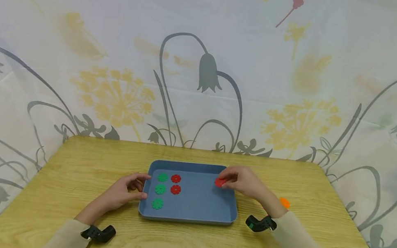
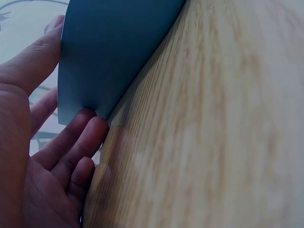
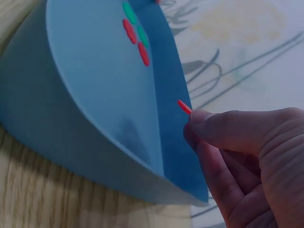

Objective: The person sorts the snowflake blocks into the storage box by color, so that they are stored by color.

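Note:
A shallow blue-grey tray (image 1: 194,218) lies on the wooden table. On its left part are several green notched discs (image 1: 160,188) in a column, with two red notched discs (image 1: 176,178) beside the upper ones. At the tray's left wall, my left hand (image 1: 125,191) holds the edge: thumb and index finger reach over the rim, other fingers (image 2: 92,135) touch the outer side. My right hand (image 1: 241,181) pinches another red notched disc (image 3: 184,106) between thumb and fingertips, above the tray's far right corner. The hand covers part of that disc.
An orange piece (image 1: 284,202) lies on the table right of the tray, partly behind the right forearm. Both wrists wear black camera bands (image 1: 98,233). A flower-printed white sheet (image 1: 205,67) stands behind the table's far edge.

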Available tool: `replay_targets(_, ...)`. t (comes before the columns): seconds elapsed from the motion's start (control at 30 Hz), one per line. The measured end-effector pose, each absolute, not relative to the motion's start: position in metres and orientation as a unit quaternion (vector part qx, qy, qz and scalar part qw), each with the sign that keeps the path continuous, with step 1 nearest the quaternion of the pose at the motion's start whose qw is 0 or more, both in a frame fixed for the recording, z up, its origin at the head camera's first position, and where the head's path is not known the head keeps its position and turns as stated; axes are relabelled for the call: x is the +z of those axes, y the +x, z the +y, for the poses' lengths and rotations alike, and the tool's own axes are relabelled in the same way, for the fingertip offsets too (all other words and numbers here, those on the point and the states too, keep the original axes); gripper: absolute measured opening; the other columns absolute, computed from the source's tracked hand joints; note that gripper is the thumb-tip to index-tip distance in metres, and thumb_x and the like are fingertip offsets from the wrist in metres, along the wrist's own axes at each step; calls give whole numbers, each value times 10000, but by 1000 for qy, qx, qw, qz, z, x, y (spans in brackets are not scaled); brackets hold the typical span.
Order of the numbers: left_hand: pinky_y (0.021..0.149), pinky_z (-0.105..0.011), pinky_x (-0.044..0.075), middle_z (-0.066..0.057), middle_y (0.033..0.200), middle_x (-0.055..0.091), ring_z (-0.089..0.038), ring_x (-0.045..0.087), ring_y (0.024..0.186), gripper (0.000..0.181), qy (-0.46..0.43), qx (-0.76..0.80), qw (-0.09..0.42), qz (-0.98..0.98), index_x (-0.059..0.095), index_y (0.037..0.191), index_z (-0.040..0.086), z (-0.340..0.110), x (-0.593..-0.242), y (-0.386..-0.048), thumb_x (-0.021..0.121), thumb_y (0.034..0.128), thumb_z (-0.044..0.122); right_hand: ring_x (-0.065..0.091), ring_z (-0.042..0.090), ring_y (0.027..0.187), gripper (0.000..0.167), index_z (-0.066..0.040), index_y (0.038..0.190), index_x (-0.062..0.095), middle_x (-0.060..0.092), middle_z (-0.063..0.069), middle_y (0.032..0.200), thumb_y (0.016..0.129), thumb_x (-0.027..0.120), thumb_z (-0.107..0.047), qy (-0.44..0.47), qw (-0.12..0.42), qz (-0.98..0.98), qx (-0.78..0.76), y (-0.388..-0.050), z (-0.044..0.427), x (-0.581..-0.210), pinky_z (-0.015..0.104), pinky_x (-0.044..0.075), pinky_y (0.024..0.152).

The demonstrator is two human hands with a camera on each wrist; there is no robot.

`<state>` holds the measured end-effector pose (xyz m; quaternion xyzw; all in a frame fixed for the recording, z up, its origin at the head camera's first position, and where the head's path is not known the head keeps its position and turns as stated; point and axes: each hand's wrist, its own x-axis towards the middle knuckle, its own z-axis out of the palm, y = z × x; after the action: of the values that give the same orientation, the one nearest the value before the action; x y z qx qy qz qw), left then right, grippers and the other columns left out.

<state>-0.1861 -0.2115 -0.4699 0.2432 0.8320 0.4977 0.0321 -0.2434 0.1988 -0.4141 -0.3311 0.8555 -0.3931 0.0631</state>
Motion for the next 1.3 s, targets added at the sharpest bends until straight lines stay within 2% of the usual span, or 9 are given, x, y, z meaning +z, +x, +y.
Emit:
replay_targets(0.13, 761, -302, 447, -75, 1077, 554, -166, 561, 861, 495, 243, 496, 33, 833, 531, 1292, 77, -212, -469, -186, 709, 839, 168, 623, 89, 805, 213, -128, 974, 723, 649, -5, 997, 769, 762, -81, -350, 62, 853, -381, -245, 186, -419, 258, 510, 673)
replay_targets(0.5, 761, -294, 446, -81, 1080, 548, -168, 559, 864, 500, 240, 501, 38, 831, 526, 1294, 66, -212, -470, -186, 707, 842, 180, 601, 56, 801, 183, -124, 961, 727, 640, -47, 947, 787, 745, -71, -397, 106, 846, -341, -248, 148, -421, 238, 492, 710)
replay_targets(0.83, 763, -299, 444, -77, 1088, 548, -174, 559, 858, 506, 238, 503, 39, 830, 528, 1293, 76, -210, -469, -187, 714, 836, 187, 630, 49, 803, 181, -89, 958, 719, 670, -27, 917, 788, 729, -26, -400, 187, 830, -342, -247, 125, -423, 235, 498, 699)
replay_targets(1.3, 762, -298, 445, -77, 1085, 544, -171, 557, 855, 513, 239, 500, 36, 832, 526, 1295, 63, -210, -468, -185, 713, 836, 194, 608, 7, 763, 126, -128, 893, 719, 659, -96, 845, 796, 729, -49, -422, 216, 829, -296, -245, 96, -422, 209, 485, 681)
